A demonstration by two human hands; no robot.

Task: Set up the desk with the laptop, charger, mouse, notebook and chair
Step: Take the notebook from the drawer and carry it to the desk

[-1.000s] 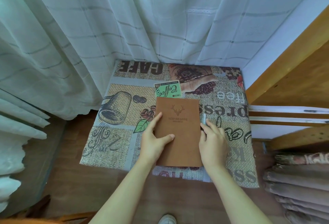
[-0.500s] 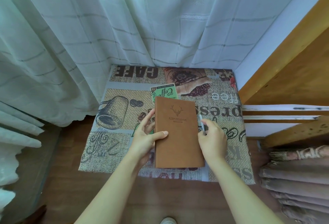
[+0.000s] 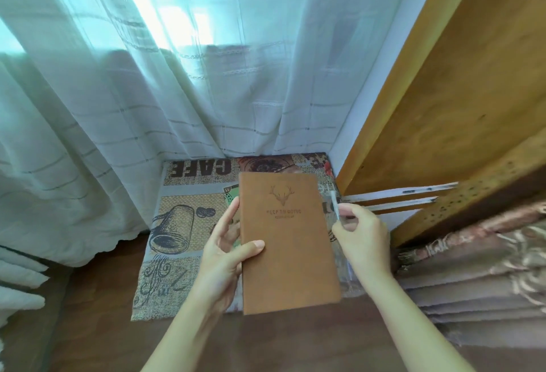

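Left hand (image 3: 223, 256): clamped on the notebook's left edge, thumb across the cover, fingers underneath.
Notebook (image 3: 288, 241): brown, stag emblem on the cover, held flat between both hands, above the cloth.
Right hand (image 3: 362, 238): just right of the notebook, thumb and fingers pinched on a pen.
Pen (image 3: 335, 204): pale and thin, sticking up and away from the right fingers, close beside the notebook's right edge; contact with it unclear.
Cloth (image 3: 183, 224): coffee print, under and beyond both hands.
Curtain (image 3: 177, 76): sheer white, far side of the cloth.
Shelf (image 3: 472, 91): wooden, right of the right hand.
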